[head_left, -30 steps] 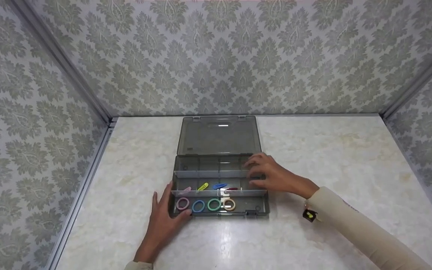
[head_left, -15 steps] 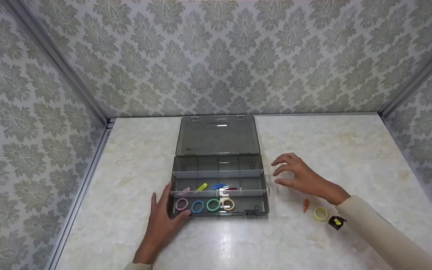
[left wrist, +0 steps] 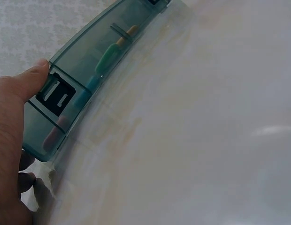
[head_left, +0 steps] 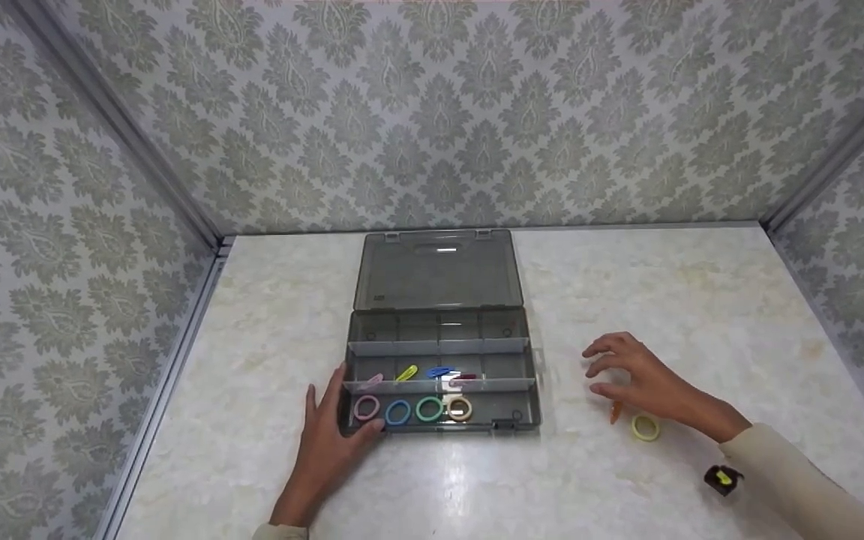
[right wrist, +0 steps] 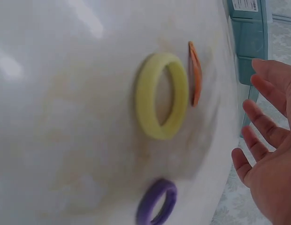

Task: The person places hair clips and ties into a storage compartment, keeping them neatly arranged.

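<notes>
A grey see-through divided box lies with its lid folded back. My left hand grips its front left corner, thumb on the front wall and fingers along the left side. Pink, blue, green and cream hair ties lie in the front row; pink, yellow, blue and red snap hair clips lie in the middle row. My right hand hovers over the table, holding nothing, its fingers loosely bent. Near it are an orange hair clip and a yellow hair tie.
A purple hair tie lies on the marbled table in the right wrist view; the head view does not show it. A small dark device sits at my right wrist. Patterned walls enclose the back and sides.
My right hand has moved from above the box's right side rightward and nearer, to beside the orange clip. The clip and yellow hair tie have come into view. My left hand stays on the box.
</notes>
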A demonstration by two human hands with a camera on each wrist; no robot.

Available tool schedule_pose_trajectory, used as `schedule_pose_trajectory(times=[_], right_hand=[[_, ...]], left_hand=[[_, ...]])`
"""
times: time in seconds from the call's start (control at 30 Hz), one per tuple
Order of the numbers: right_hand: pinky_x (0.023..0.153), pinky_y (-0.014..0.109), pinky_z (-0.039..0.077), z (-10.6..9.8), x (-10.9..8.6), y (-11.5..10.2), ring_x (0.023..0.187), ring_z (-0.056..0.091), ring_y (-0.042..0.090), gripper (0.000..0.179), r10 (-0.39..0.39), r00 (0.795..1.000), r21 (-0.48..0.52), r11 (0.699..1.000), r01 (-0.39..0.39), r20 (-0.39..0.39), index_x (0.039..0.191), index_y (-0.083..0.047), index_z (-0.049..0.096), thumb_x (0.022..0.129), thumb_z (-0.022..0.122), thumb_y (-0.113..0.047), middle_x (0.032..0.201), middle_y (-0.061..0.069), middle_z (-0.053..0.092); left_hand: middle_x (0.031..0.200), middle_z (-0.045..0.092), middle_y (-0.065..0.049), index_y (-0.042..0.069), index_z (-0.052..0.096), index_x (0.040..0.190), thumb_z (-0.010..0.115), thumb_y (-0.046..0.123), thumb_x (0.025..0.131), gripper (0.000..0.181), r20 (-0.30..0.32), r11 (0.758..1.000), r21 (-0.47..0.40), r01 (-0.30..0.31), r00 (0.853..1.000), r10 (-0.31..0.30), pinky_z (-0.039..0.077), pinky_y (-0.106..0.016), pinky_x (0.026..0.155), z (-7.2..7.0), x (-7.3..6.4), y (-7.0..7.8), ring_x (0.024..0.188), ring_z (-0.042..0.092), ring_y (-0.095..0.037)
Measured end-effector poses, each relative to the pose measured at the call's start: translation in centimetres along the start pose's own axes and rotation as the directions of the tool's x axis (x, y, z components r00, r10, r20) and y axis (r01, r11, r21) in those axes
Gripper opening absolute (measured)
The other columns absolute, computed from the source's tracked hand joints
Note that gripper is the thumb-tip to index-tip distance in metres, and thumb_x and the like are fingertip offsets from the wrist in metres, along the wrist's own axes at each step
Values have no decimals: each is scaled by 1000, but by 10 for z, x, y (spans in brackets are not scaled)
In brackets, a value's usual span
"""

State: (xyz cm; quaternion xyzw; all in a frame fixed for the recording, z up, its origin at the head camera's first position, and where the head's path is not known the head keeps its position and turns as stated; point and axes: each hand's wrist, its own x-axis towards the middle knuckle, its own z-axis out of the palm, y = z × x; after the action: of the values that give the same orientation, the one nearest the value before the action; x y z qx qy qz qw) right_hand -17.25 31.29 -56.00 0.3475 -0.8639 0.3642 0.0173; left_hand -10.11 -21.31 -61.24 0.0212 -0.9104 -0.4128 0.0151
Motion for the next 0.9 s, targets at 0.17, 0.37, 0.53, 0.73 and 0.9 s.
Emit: schedule_pose_trajectory(times=[0.17, 0.37, 0.53, 0.73, 0.9], right_hand=[[102, 34, 43, -2, -20, -1, 127, 53, 33, 21, -1, 1000, -8, 1000, 1, -18, 103, -16, 83, 91, 89, 0, 131, 14, 70], [101, 53, 36, -4, -35, -1, 128, 50, 35, 24, 14, 1000, -43, 999, -14, 10, 97, -24, 84, 89, 91, -2, 131, 13, 69], [99, 61, 34, -4, -41, 5, 129, 50, 37, 25, 8, 999, -75, 997, -5, 37, 98, -27, 84, 90, 90, -4, 132, 13, 68], [95, 58, 36, -3, -43, 12, 127, 50, 36, 28, -22, 999, -94, 995, 25, 31, 99, -26, 85, 89, 89, -1, 132, 12, 66], [95, 58, 35, -3, -43, 14, 126, 50, 36, 29, -31, 999, -91, 995, 34, 35, 102, -26, 85, 88, 90, -1, 133, 12, 66]], left_hand=[[181, 31, -11, 26, 23, 178, 82, 63, 93, 109, -12, 1000, -5, -24, 1000, 24, 8, -74, 134, 2, 0, -1, 168, 4, -51], [181, 30, -11, 27, 22, 178, 81, 63, 93, 110, -7, 1000, -4, -12, 1000, 12, 12, -76, 132, 1, -1, -3, 168, 2, -52], [180, 31, -12, 26, 22, 178, 81, 62, 94, 109, -6, 1000, -4, -9, 1000, 9, 10, -76, 133, 0, 0, -2, 168, 3, -52], [180, 30, -12, 25, 23, 178, 81, 62, 94, 108, -5, 1000, -9, -12, 1000, 12, 9, -76, 133, 0, 0, -1, 168, 4, -53], [180, 30, -12, 26, 23, 178, 82, 64, 92, 110, -5, 1000, -18, 6, 1000, -6, 11, -78, 131, 0, -1, -1, 167, 1, -53]])
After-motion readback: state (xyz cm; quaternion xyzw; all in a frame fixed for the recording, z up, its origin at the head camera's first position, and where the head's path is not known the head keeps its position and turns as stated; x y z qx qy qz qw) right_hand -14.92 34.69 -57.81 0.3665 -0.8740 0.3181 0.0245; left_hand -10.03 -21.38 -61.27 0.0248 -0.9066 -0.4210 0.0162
